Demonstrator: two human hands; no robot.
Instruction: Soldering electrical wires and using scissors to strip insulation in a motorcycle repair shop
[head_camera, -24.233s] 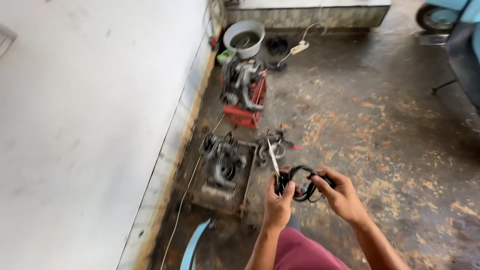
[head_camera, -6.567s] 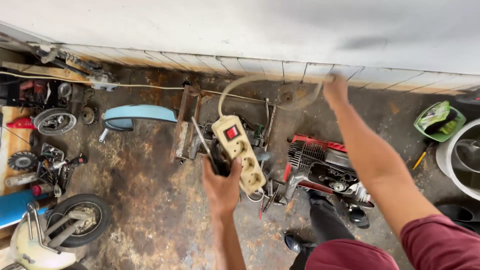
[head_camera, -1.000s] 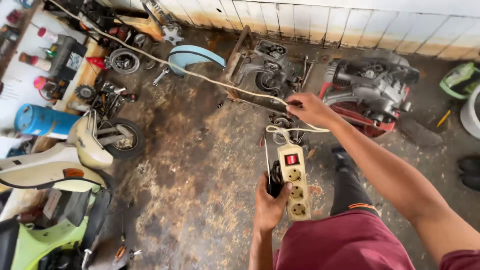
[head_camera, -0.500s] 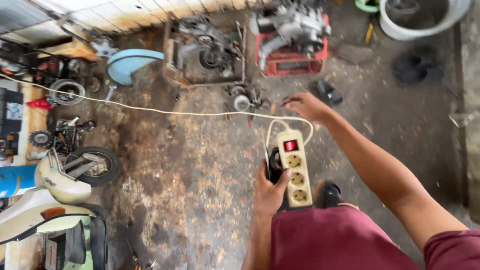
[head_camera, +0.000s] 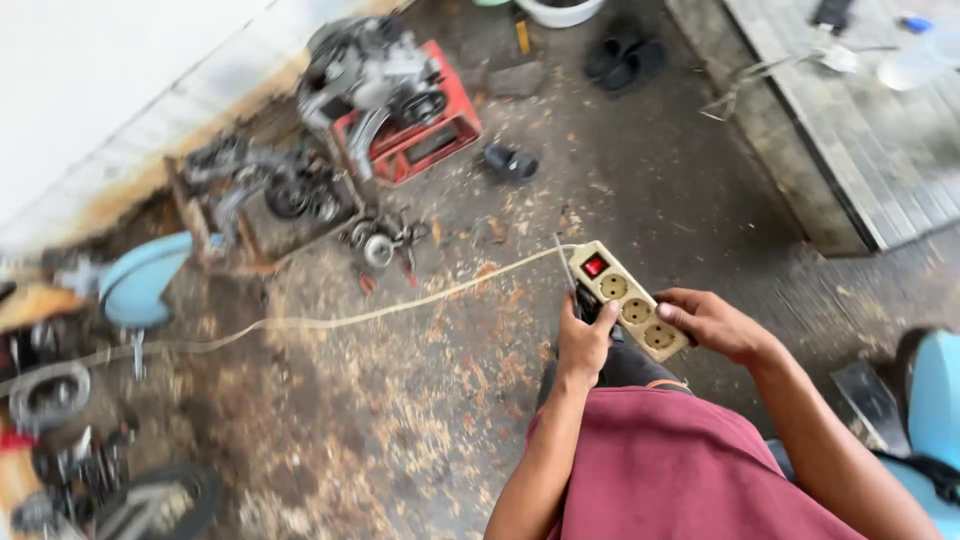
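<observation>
A cream power strip (head_camera: 628, 299) with a red switch and three round sockets is held in front of me over the stained concrete floor. My left hand (head_camera: 583, 343) grips its left side together with some dark object and a thin metal rod. My right hand (head_camera: 712, 325) holds the near end of the strip. Its pale cord (head_camera: 330, 320) runs away to the left across the floor.
An engine sits on a red crate (head_camera: 425, 140) at the back, another engine in a wooden frame (head_camera: 262, 195) beside it. Loose metal parts (head_camera: 382, 240) lie between. A light blue panel (head_camera: 140, 285), tyres at left, a raised tiled step (head_camera: 830, 140) at right.
My view has swung round, so the engines now lie at upper left. My right hand has come off the cord and now holds the strip's near end. The cord lies lower, along the floor.
</observation>
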